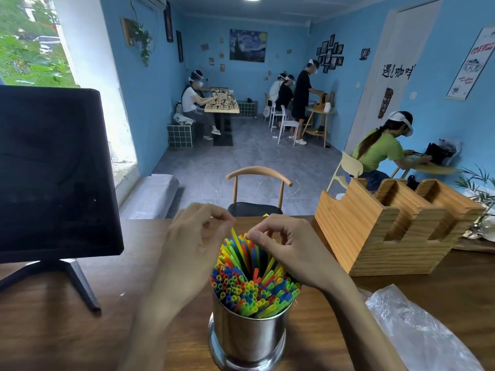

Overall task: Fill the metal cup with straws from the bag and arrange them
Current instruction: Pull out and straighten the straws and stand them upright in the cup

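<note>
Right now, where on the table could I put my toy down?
Bare wood shows between the monitor stand and the cup, and between the wooden holder and the plastic bag. It is crowded at the straws, where both hands work.

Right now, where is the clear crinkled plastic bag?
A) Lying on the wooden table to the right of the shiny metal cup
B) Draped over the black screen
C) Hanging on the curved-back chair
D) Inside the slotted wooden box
A: the clear crinkled plastic bag lies flat on the wooden table, right of the shiny metal cup holding the coloured straws.
</note>
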Motion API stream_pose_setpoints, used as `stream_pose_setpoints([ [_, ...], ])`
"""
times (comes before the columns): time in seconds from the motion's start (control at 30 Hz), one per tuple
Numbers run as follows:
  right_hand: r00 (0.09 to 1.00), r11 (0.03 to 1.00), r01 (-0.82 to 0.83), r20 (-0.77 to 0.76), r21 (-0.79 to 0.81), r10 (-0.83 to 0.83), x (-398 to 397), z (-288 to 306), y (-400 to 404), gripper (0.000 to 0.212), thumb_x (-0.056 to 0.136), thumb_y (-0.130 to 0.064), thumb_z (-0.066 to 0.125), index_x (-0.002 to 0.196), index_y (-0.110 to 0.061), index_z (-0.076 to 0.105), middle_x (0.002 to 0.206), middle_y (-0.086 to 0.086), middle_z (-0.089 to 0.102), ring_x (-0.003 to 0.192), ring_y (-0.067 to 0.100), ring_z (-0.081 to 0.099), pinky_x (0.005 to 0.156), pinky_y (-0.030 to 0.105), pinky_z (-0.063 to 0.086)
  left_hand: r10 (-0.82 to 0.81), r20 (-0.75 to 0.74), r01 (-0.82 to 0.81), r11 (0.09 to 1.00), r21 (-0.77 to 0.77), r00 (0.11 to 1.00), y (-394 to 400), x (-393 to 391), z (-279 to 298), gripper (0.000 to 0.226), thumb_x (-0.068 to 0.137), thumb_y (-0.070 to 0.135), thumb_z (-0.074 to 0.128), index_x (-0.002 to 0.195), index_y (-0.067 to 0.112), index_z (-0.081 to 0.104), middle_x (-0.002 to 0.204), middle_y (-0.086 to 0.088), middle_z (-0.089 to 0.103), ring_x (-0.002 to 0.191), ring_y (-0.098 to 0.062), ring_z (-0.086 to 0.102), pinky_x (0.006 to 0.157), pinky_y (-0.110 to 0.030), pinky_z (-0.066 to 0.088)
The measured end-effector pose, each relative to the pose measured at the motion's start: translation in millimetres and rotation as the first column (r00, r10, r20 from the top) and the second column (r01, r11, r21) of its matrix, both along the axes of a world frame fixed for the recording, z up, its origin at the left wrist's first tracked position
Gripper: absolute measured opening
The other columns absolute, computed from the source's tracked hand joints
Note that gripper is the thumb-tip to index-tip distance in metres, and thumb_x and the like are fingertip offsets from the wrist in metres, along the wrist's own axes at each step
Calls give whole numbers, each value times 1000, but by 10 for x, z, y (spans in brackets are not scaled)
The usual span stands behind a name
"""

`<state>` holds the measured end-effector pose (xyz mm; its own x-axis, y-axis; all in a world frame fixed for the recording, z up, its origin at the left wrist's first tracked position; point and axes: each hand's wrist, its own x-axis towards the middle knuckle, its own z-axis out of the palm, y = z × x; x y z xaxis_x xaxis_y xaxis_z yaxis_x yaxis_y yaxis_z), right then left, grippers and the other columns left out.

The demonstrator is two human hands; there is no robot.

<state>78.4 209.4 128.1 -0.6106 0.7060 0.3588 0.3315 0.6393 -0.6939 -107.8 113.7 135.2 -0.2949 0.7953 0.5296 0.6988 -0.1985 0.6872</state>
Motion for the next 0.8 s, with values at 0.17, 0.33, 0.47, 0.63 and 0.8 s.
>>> stream_pose_setpoints([
  [0.17, 997, 998, -63, 50, -13, 64, -12, 58, -36, 28, 88, -54, 68, 112, -42, 72, 107, -24, 65, 106, 1, 58, 85, 19, 46, -151, 218, 79, 949, 306, 964, -87, 94, 114, 6, 102, 38, 54, 101, 34, 59, 89, 6, 69, 74, -13, 69, 66, -18, 52],
  [0.33, 989, 991, -129, 69, -28, 131, -5, 94, -42, 23, 90, -48, 71, 111, -37, 76, 111, -23, 67, 114, 4, 56, 96, 40, 48, -203, 304, 8, 842, 540, 931, -162, 188, 210, 8, 102, 29, 49, 103, 34, 55, 92, 5, 66, 64, -18, 66, 60, -30, 54],
  [0.47, 982, 982, -183, 35, -37, 184, 4, 86, -31, 21, 94, -44, 69, 111, -33, 76, 112, -18, 69, 116, 8, 58, 97, 41, 47, -174, 329, -83, 765, 639, 928, -214, 213, 275, 20, 106, 19, 44, 104, 37, 51, 97, 5, 64, 60, -16, 66, 59, -40, 55],
  [0.63, 989, 988, -136, -64, -76, 131, 39, 104, 12, 22, 98, -42, 61, 105, -24, 72, 102, -11, 71, 102, 7, 63, 84, 16, 42, -184, 400, -125, 764, 634, 898, -193, 223, 268, 21, 108, 6, 37, 106, 26, 46, 95, -1, 64, 65, -17, 65, 63, -36, 59],
  [0.8, 975, 988, -120, -200, -102, 98, 105, 138, 62, 23, 91, -38, 67, 105, -21, 72, 85, -1, 73, 84, 14, 69, 75, 21, 50, -233, 503, -158, 770, 618, 832, -168, 158, 245, 23, 107, 1, 35, 106, 22, 46, 91, -8, 60, 65, -17, 62, 66, -33, 57],
])
